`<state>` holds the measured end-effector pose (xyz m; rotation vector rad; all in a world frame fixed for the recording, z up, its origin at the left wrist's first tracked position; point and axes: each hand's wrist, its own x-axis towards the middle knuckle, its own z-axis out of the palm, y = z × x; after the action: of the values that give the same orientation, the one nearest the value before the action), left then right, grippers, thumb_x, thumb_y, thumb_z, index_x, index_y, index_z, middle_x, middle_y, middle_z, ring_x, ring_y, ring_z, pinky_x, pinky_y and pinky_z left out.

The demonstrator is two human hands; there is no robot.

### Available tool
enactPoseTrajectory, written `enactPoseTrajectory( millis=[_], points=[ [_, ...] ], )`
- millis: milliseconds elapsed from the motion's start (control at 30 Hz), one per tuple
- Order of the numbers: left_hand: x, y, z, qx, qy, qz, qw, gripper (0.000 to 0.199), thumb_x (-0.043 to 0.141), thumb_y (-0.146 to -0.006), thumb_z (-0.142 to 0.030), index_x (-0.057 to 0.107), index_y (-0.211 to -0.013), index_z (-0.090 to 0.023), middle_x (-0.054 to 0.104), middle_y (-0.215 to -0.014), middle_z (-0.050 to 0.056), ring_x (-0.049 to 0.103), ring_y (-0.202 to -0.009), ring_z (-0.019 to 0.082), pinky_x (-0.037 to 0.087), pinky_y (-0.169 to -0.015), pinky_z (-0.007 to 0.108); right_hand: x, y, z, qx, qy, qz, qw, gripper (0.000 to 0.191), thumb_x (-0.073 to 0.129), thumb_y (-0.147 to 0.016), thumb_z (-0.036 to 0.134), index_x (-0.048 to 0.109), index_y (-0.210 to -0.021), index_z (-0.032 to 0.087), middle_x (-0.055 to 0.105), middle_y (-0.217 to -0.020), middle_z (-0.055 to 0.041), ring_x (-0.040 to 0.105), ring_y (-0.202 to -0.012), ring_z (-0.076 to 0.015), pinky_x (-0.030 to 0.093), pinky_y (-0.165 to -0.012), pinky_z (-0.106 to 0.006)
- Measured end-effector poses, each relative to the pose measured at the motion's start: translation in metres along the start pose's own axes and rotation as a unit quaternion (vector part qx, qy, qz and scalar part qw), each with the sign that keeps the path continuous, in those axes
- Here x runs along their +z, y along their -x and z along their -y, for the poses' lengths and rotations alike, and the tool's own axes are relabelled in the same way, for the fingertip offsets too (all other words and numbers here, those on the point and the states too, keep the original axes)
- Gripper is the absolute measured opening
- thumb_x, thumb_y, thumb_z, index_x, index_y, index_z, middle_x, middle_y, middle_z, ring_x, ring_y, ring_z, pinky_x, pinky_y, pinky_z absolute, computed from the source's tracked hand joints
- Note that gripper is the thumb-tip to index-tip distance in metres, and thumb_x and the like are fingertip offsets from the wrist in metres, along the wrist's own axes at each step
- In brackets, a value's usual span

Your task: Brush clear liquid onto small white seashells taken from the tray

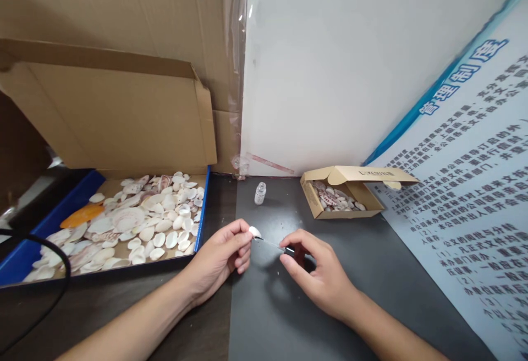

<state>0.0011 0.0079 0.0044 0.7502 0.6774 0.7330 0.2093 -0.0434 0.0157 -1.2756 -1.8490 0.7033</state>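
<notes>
Between the fingertips of my left hand [226,253] is a small white shell [254,232], held above the dark mat. My right hand [313,267] pinches the black cap of a thin clear applicator [270,244]. The applicator points left, and its dark tip is at the shell's lower edge; whether it touches cannot be made out. Beyond my hands, a small clear glass bottle [260,193] stands upright and uncapped on the mat.
A large open blue-edged box [201,212] of shells and an orange piece [82,215] lies left. A small open cardboard box [350,214] of shells sits at the back right. A black cable [61,256] curves at the left edge. Printed sheet [466,157] at right.
</notes>
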Motion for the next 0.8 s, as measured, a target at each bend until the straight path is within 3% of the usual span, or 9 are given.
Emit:
enactPoseTrajectory(
  millis=[167,367,600,800],
  points=[
    [-0.0003,0.0001,0.0003,-0.002,-0.001,-0.004,1.0,0.029,0.071,-0.084,-0.033,0.049,-0.075,-0.017,0.043,-0.058,-0.007,0.036,-0.048,0.005,0.029,-0.05,0.021,-0.0001,-0.0006,-0.0007,-0.007,0.011,-0.032,0.999,0.004,0.056,-0.088,0.02,0.06,-0.089,0.021,0.061,-0.074,-0.0002,0.057,-0.061,-0.0139,0.047,-0.059,-0.024],
    [0.0002,-0.0003,0.0001,0.0,-0.009,-0.005,1.0,0.03,0.073,-0.082,-0.035,0.049,-0.076,-0.017,0.042,-0.058,-0.008,0.036,-0.047,0.005,0.028,-0.05,0.021,0.0008,0.0005,0.0008,0.002,0.007,-0.001,1.0,0.005,0.058,-0.088,0.023,0.061,-0.092,0.021,0.062,-0.074,-0.0001,0.057,-0.06,-0.0137,0.046,-0.055,-0.023],
    [-0.0008,-0.0009,0.0007,0.0,-0.012,-0.005,1.0,0.032,0.075,-0.081,-0.036,0.049,-0.075,-0.017,0.042,-0.056,-0.008,0.035,-0.047,0.005,0.027,-0.049,0.021,-0.0006,0.0017,-0.0005,-0.003,0.0,-0.012,1.0,0.006,0.057,-0.088,0.024,0.06,-0.093,0.021,0.063,-0.077,-0.001,0.057,-0.063,-0.0143,0.048,-0.06,-0.025],
    [-0.0001,-0.0002,-0.0012,-0.002,-0.007,0.001,1.0,0.031,0.074,-0.081,-0.034,0.048,-0.074,-0.017,0.043,-0.057,-0.007,0.036,-0.047,0.005,0.028,-0.05,0.021,0.0006,0.0006,0.0014,0.016,0.015,0.003,1.0,0.003,0.057,-0.087,0.023,0.059,-0.089,0.021,0.06,-0.072,0.0006,0.056,-0.059,-0.0135,0.046,-0.055,-0.023]
  ],
)
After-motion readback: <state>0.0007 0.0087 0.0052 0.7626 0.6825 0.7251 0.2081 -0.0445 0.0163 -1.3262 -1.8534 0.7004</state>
